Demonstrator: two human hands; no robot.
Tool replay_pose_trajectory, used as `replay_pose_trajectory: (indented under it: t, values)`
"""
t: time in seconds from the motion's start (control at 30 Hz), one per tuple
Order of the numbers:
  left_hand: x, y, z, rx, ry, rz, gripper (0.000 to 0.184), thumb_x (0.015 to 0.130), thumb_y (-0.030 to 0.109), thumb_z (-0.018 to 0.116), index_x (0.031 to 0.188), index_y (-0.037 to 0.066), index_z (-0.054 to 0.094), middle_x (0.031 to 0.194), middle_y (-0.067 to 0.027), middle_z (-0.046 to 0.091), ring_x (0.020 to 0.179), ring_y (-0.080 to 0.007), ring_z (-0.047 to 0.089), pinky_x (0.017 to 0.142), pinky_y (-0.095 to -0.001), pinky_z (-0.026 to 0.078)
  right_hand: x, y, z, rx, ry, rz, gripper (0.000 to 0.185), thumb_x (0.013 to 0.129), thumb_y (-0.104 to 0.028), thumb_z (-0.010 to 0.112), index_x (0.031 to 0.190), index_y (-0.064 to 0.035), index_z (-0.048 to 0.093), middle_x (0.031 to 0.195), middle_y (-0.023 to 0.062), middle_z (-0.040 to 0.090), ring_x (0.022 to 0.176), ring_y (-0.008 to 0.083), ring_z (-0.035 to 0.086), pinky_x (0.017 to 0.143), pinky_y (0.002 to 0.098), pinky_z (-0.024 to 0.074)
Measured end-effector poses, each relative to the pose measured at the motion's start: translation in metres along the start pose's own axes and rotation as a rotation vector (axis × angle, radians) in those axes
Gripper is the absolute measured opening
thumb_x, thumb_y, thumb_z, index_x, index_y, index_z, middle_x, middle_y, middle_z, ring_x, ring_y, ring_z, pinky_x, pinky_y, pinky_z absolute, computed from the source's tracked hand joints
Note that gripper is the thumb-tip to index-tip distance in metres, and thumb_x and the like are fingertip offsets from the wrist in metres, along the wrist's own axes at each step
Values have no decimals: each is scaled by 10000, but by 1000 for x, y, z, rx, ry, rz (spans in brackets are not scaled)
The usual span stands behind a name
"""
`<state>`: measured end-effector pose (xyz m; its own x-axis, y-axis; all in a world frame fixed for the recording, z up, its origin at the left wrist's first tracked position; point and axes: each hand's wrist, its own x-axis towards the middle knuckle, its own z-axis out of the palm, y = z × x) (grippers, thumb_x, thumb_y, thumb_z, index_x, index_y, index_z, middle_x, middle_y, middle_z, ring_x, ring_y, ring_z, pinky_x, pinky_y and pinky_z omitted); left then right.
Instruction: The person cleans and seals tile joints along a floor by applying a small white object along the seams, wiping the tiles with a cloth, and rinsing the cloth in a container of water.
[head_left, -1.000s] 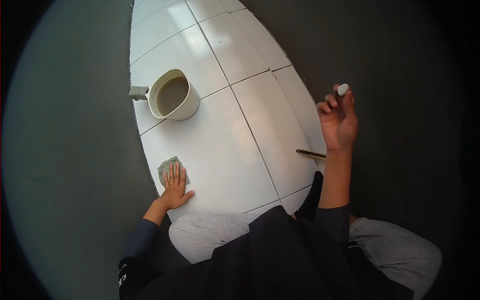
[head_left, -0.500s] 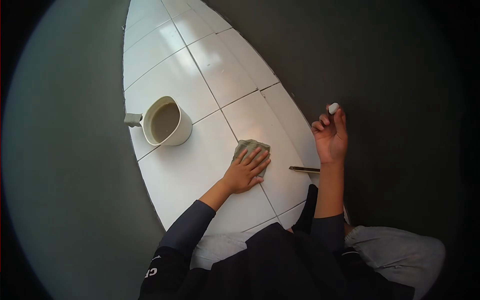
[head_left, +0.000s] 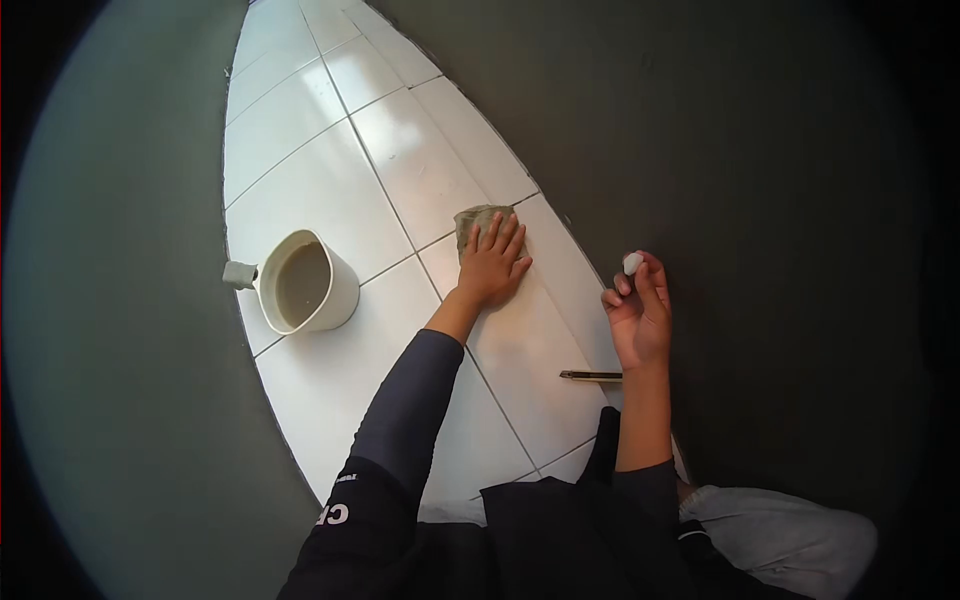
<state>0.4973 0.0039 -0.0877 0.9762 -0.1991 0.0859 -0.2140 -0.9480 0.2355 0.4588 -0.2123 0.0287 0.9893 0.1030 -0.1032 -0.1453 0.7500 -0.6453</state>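
My left hand [head_left: 492,268] lies flat with its fingers spread on a folded grey-green cloth [head_left: 468,222], pressing it against the white tiles [head_left: 330,410]. The palm and fingers hide much of the cloth. Raised at the right edge of the tiled strip, my right hand [head_left: 640,315] is closed, pinching a small white lump [head_left: 633,263] between thumb and fingers; its exact kind is unclear. Left of my left hand stands a white squarish plastic mug [head_left: 340,300] of murky grey-brown liquid [head_left: 303,284].
A slim dark and gold tool [head_left: 590,377], perhaps a cutter knife, lies below my right hand, partly hidden by the forearm. Something grey is on the mug's handle [head_left: 240,275]. Dark grey surfaces [head_left: 760,250] flank the tiled strip. My legs are at the bottom.
My left hand has slid the cloth forward, away from my body, over the tiles. My right hand still holds the white lump. The whole view has shifted slightly.
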Motion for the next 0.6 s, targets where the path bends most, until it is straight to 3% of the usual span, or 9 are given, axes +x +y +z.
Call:
replay_pose_trajectory:
  t: [0.2,0.27,0.3,0.4,0.47,0.6]
  values:
    - [-66,43,-4,-73,-13,108,610,940,379,342,1444,57,221,1528,-92,146,1417,-263,86,1125,-475,48,0,8,5,-18,-39,34,159,897,-115,592,1054,-106,568,889,-28,535,707,58,449,618,225,371]
    - [-100,59,-9,-90,-52,117,631,931,406,373,1443,65,230,1528,-91,149,1416,-266,93,1123,-478,62,-1,11,-3,-384,-26,76,196,874,-97,617,1066,-83,578,893,-17,564,703,61,477,629,232,407]
    - [-120,68,-11,-95,-77,110,643,926,431,387,1441,74,243,1527,-84,157,1414,-262,103,1124,-475,69,-2,16,-6,-386,-35,71,196,874,-97,617,1066,-83,578,893,-17,564,703,61,477,629,232,407]
    - [-174,90,-20,-101,-129,59,654,917,433,406,1438,72,247,1527,-85,155,1414,-265,105,1122,-480,89,1,38,-26,-1063,-10,-31,192,796,-118,686,960,-29,642,889,21,620,701,90,541,681,261,468]
    - [-198,101,-26,-157,-171,-62,662,904,431,445,1435,81,262,1527,-74,160,1414,-257,107,1121,-481,103,1,52,-25,-1231,-25,-78,179,778,-114,689,933,-33,649,893,26,623,690,104,544,679,263,469]
    - [-198,99,-27,-153,-158,-55,686,881,410,505,1431,75,268,1517,-80,191,1410,-275,124,1104,-511,131,23,91,-21,-1517,-28,-171,142,745,-121,696,868,-61,662,892,37,615,752,180,566,718,311,476]
